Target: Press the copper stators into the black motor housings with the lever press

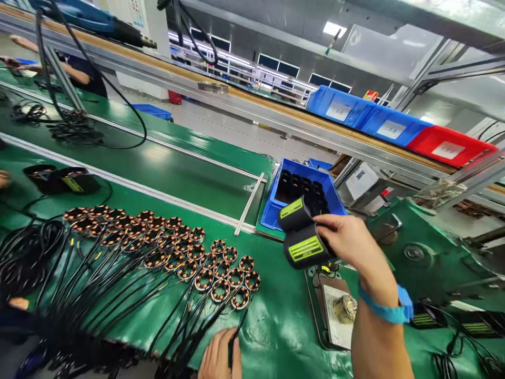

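My right hand [347, 239], with a blue band on its wrist, pinches two black cylindrical housings [305, 247] with yellow-green labels. It holds them in the air in front of a blue bin [270, 202] that contains several similar black cylinders [302, 184]. At the bottom edge, my left hand [221, 355] is closed around a black cable [232, 342], which runs up toward the nearest ring-shaped copper-wound stators [240, 298]. More stators [136, 230] lie in rows on the green bench mat [272, 316], their cables trailing to the front edge.
Below my right hand sits a metal fixture plate [337, 316]. A green machine [418, 252] and more labelled housings [428, 317] are at the right. Overhead, a shelf rail carries blue bins [339, 108] and a red bin [450, 145]. A co-worker's arm [77, 72] shows far left.
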`<state>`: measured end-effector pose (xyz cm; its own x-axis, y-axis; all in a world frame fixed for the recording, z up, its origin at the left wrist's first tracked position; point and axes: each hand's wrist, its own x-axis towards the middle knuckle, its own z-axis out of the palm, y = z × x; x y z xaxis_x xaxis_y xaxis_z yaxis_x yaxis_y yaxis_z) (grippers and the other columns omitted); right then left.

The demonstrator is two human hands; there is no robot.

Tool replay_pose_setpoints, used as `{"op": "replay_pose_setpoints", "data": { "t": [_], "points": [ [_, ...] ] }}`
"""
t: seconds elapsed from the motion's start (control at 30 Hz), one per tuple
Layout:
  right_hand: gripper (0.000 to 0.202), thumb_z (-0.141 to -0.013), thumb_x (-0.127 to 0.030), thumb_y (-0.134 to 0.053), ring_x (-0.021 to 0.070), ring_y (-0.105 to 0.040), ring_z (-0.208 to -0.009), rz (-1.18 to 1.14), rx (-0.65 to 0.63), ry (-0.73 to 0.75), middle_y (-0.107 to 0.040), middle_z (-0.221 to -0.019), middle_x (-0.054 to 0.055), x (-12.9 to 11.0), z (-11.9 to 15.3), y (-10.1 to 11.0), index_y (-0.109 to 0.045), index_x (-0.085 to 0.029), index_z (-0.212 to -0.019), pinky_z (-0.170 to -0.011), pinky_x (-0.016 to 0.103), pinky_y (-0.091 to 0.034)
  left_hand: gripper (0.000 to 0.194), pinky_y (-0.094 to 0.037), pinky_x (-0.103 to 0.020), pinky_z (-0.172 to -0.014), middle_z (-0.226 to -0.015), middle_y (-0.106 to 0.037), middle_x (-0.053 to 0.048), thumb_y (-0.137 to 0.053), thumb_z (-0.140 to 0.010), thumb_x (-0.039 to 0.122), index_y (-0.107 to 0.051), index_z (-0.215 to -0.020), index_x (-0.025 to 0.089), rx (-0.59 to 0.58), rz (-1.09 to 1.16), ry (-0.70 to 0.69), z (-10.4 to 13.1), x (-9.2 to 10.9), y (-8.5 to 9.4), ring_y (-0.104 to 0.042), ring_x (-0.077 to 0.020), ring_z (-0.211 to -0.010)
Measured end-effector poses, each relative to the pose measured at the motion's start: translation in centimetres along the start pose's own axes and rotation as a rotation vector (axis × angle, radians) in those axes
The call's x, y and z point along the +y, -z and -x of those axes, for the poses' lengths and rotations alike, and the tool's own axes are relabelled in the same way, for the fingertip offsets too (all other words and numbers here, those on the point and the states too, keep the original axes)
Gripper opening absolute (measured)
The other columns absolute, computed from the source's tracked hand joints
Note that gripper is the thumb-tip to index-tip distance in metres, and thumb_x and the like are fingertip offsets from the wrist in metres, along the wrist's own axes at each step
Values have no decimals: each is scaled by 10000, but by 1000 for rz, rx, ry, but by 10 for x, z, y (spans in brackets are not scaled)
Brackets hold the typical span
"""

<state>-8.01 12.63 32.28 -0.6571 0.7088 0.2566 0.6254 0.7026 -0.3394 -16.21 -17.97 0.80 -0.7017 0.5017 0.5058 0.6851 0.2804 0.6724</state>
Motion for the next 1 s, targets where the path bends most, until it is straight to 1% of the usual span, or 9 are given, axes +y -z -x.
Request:
{"op": "replay_pose_setpoints", "data": {
  "t": [0.13, 0.33, 0.47, 0.57, 0.7, 0.77, 0.83, 0.9, 1.0],
  "points": [
    [298, -906, -176, -648, 231, -719, -1056, 134, -263, -199, -765, -1133, 32, -2, 35, -67, -807, -272, -1139, -952, 306, -521, 195, -575, -301, -825, -1032, -776, -84, -567, -1009, 266, -699, -1136, 198, -40, -17, -93, 1, -10, -1, -756, -212, -935],
    [303, -955, -122, -584, 263, -719, -1065, 205, -331, -280, -755, -1082, 132, 6, 44, -146, -796, -200, -1156, -888, 284, -520, 350, -596, -379, -818, -1023, -766, -114, -517, -1037, 436, -690, -1181, 167, -64, -57, -28, 4, -6, 20, -738, -253, -939],
    [426, -1059, -206, -429, 267, -720, -1035, 237, -267, -313, -679, -1262, 165, -5, 76, -154, -629, -192, -1435, -842, 312, -532, 326, -590, -344, -738, -891, -775, -66, -503, -1047, 422, -745, -1031, 204, -90, -139, -74, 11, -5, 35, -743, -230, -822],
    [498, -1101, -250, -276, 257, -693, -1106, 218, -151, -268, -541, -1449, 175, -23, 113, -157, -481, -209, -1552, -855, 323, -535, 269, -618, -305, -793, -957, -808, -76, -538, -1041, 351, -758, -1053, 197, -68, -80, -124, 15, 3, 40, -782, -231, -907],
    [504, -984, -98, -439, 182, -710, -835, 108, -221, -18, -655, -1182, 87, -43, 150, -188, -573, -266, -1439, -679, 252, -481, 233, -633, -236, -767, -987, -820, -90, -568, -1029, 284, -772, -1090, 190, -98, 72, -118, 12, 26, 36, -803, -218, -919],
    [556, -898, -43, -535, 156, -679, -698, 93, -264, 0, -666, -1114, 61, -46, 156, -211, -592, -279, -1399, -571, 233, -397, 221, -640, -224, -734, -938, -820, -92, -585, -1017, 264, -782, -1068, 179, -84, 145, -111, 11, 34, 34, -808, -213, -861],
    [379, -912, -84, -597, 167, -680, -705, 77, -250, -17, -666, -1073, 63, -45, 156, -228, -653, -236, -1255, -552, 224, -357, 218, -647, -216, -709, -935, -820, -99, -601, -1007, 268, -792, -1067, 179, -101, 190, -92, 13, 36, 32, -810, -215, -852],
    [144, -972, -194, -627, 185, -686, -740, 52, -206, -47, -663, -1001, 62, -41, 160, -233, -667, -200, -1110, -573, 221, -366, 225, -651, -204, -669, -945, -823, -104, -610, -1003, 294, -806, -1047, 192, -129, 213, -63, 21, 35, 34, -814, -222, -858],
    [121, -1040, -299, -574, 180, -682, -783, -10, -131, -62, -657, -970, 44, -29, 174, -217, -644, -215, -1092, -641, 225, -422, 190, -654, -209, -603, -915, -826, -93, -656, -972, 310, -831, -954, 236, -96, 160, 14, 41, 37, 38, -816, -236, -818]
  ]
}}
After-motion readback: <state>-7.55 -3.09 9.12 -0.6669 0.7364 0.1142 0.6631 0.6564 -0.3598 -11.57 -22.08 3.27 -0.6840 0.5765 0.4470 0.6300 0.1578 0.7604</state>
